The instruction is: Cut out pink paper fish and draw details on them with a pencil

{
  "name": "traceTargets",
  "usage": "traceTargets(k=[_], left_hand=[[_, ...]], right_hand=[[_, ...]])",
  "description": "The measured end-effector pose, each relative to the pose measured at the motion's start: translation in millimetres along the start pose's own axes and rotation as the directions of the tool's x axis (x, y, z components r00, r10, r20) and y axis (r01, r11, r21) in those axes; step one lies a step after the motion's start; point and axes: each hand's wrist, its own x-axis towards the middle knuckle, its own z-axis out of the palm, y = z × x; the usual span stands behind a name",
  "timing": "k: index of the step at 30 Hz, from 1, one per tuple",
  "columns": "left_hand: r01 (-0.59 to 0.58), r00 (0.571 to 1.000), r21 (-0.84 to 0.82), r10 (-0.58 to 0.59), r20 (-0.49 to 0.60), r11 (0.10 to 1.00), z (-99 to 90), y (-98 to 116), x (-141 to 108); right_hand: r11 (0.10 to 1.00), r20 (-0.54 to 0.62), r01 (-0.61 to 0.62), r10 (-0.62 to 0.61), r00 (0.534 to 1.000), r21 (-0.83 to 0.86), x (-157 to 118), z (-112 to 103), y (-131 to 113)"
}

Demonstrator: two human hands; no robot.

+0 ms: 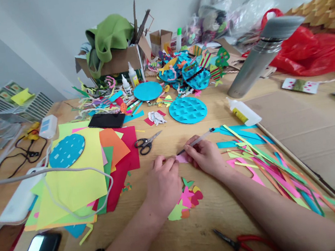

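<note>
Left hand [164, 180] (fingers together) touches 1 small pink paper piece [182, 158]; right hand [206, 156] has fingers clamped on a slim translucent pen [202, 137].

2 bare forearms, both angled inward. Left forearm [131, 244] enters from 7 o'clock, runs toward 1. Left wrist [152, 215] near straight. Left hand [165, 186] back up, palm hidden; fingers [159, 161] lightly bent, tips toward 1 o'clock. Left thumb hard to make out. Right forearm [278, 211] comes in from 4 o'clock, runs toward 10. Right wrist [227, 173] low. Right hand [206, 157] drawn into a writing pinch, knuckles bent, fingertips toward 10. Hands near each other, left at 8 o'clock of right.
</note>
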Motion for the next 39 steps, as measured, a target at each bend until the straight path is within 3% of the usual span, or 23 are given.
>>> traceTargets(k=[39], left_hand=[[0.001, 1.0, 0.007, -0.001, -0.001, 1.0, -0.2, 0.1, -0.8]], right_hand=[[1.0, -0.007, -0.005, 0.005, 1.0, 0.001, -0.3, -0.3, -0.9]])
